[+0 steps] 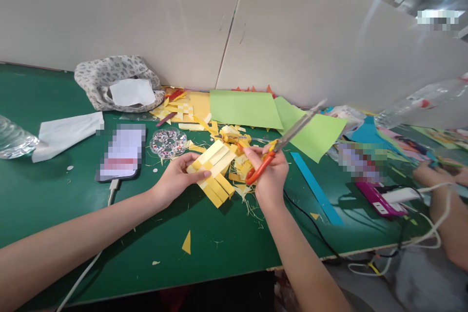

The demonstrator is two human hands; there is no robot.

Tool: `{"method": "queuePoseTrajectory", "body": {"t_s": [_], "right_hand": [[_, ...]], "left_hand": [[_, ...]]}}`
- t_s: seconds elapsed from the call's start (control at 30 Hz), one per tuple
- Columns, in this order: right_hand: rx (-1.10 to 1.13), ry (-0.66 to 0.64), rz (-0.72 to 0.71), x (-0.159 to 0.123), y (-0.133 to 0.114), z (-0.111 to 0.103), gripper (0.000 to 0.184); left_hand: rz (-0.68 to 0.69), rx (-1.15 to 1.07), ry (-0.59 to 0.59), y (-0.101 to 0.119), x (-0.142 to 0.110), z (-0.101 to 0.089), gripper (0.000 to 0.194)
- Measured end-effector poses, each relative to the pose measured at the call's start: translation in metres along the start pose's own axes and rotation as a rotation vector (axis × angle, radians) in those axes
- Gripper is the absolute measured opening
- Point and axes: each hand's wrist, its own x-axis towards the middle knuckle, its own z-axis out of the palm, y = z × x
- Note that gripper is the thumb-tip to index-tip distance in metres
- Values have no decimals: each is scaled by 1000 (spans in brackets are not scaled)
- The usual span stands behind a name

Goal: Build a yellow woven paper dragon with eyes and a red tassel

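Observation:
My left hand (179, 178) pinches a woven piece of yellow paper strips (215, 171), thumb on top, just above the green table (54, 190). My right hand (271, 175) grips orange-handled scissors (283, 142) with fingers through the loops. The long blades point up and to the right, over the green paper. Yellow paper scraps and thin shavings (241, 165) lie between and below my hands.
A phone (122, 152) on a cable lies left of my left hand, beside a round clear bead box (168, 142). Green paper sheets (244, 109), a blue strip (316, 187), a patterned fabric pouch (117, 80) and white paper lie around. Another person's arm (444, 204) works at the right.

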Motion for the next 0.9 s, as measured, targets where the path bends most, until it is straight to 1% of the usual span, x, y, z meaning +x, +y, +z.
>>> {"method": "queuePoseTrajectory", "body": {"t_s": [0.07,0.1,0.13,0.2,0.3,0.37,0.43,0.5,0.63,0.73,0.83,0.9], "right_hand": [[44,50,2,3,0,-2,35],[41,38,10,3,0,-3,35],[21,-2,21,2,0,-3,36],[-78,-138,38,-1,0,-1,36],[-326,-353,23,-10,4,3,39],[-458,-423,-28,-16,7,7,41],[-521,-434,-81,-20,8,10,40],[-525,-415,-102,-22,7,12,36],[-404,-332,-23,-17,-1,9,27],[-272,-206,11,-8,-2,4,28],[-133,-44,-11,0,2,-2,33],[-68,35,-47,2,4,-4,33]], "left_hand": [[-3,-10,6,0,0,0,29],[-5,-19,9,1,0,0,28],[-5,-29,11,1,-1,0,28],[1,-43,18,1,0,-1,28],[25,-33,23,-1,0,-1,28],[58,-8,17,-2,1,-1,26],[90,11,9,-3,1,-1,26],[82,-1,7,-3,1,-1,27],[40,-66,34,-2,1,0,28],[35,-84,46,-2,0,0,30],[24,-94,50,-3,1,-1,29],[20,-104,52,-2,1,-1,28]]}}
